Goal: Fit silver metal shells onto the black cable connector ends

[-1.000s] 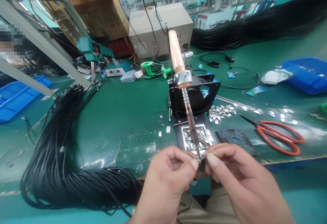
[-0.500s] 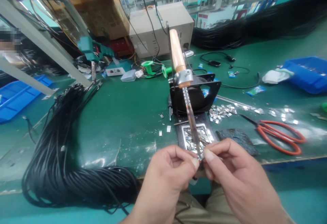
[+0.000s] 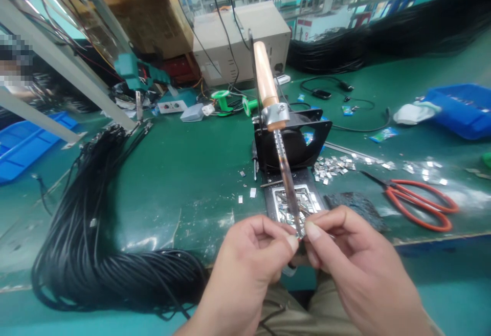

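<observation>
My left hand (image 3: 257,254) is closed in a pinch, with a thin wire end (image 3: 298,241) showing a speck of red at its fingertips. Facing it, my right hand (image 3: 349,254) pinches a small silvery metal piece (image 3: 303,233), mostly covered by thumb and finger. The two sets of fingertips almost meet. Between them ends the tip of a wooden-handled soldering iron (image 3: 286,164), clamped upright at a slant to a stand. Behind the fingertips a framed tray (image 3: 274,208) holds many small metal pieces. A dark cable (image 3: 268,320) hangs below my left hand.
Red-handled scissors (image 3: 418,205) and a dark pad (image 3: 355,210) lie to the right. Loose metal pieces (image 3: 333,169) lie behind them. A black fan (image 3: 291,147) stands behind the iron. A thick bundle of black cables (image 3: 80,239) covers the left; a blue bin (image 3: 458,111) stands far right.
Both hands keep their pinch at the iron's tip. Only a very slight shift of the fingers and of the camera view shows.
</observation>
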`<state>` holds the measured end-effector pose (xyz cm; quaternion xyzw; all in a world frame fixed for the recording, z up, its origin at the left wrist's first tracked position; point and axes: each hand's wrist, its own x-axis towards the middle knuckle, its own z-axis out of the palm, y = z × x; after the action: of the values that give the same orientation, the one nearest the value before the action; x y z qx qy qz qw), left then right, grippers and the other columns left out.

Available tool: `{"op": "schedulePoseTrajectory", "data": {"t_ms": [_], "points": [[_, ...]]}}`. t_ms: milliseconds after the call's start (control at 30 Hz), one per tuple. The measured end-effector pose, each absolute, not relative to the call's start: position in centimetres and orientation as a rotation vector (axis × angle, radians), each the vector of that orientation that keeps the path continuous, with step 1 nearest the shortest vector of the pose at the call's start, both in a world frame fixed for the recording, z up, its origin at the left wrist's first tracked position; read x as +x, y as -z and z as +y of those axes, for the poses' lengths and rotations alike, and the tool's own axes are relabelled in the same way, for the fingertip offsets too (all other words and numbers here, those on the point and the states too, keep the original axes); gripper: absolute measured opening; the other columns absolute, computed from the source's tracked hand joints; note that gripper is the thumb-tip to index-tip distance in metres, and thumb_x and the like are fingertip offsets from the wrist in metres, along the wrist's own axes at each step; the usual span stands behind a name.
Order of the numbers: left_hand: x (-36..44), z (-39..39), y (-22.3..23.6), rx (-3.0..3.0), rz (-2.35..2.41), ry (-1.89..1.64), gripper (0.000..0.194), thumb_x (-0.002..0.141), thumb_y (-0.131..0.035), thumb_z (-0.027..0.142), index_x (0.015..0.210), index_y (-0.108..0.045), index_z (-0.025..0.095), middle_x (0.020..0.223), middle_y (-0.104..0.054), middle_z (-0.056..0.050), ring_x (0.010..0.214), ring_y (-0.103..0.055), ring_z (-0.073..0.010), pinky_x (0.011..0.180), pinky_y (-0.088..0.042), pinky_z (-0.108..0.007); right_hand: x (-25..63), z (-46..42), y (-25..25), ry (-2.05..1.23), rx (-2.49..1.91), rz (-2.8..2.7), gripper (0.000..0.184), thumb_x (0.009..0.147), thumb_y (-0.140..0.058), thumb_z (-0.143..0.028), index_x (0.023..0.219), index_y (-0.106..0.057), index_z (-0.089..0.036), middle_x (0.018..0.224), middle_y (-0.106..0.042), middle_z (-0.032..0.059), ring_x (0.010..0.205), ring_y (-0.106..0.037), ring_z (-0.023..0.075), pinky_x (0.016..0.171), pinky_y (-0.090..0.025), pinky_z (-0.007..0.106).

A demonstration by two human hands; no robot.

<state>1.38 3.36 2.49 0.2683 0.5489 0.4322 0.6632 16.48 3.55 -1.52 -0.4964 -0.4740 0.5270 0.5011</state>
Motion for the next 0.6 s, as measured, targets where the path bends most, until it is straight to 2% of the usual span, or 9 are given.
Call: {"op": "schedulePoseTrajectory", "data": {"t_ms": [333, 600], "points": [[1.08, 3.47, -2.62, 0.615, 1.248, -0.966, 0.025, 0.071, -0.084, 0.026, 0.064, -0.063, 0.015, 0.080, -0.067, 0.000, 0.047, -0.029, -0.0015, 0.045, -0.016, -0.023, 16.24, 3.48, 1.09, -1.296, -1.196, -1.136, 0.026, 0.095, -0.074, -0.043, 0.081, -0.066, -0.023, 0.063, -0.065, -0.0033, 0.056, -0.061, 0.0113, 0.053, -0.051, 0.020], [1.11, 3.49, -2.49, 0.629, 1.223, -0.967, 0.024, 0.072, -0.083, 0.024, 0.063, -0.062, 0.016, 0.062, -0.056, 0.006, 0.047, -0.028, -0.0030, 0.045, -0.017, -0.022, 15.67, 2.92, 0.62, -1.310, -1.282, -1.020, 0.029, 0.093, -0.076, -0.048, 0.081, -0.066, -0.023, 0.061, -0.062, -0.0047, 0.058, -0.060, 0.0122, 0.061, -0.054, 0.024]]}}
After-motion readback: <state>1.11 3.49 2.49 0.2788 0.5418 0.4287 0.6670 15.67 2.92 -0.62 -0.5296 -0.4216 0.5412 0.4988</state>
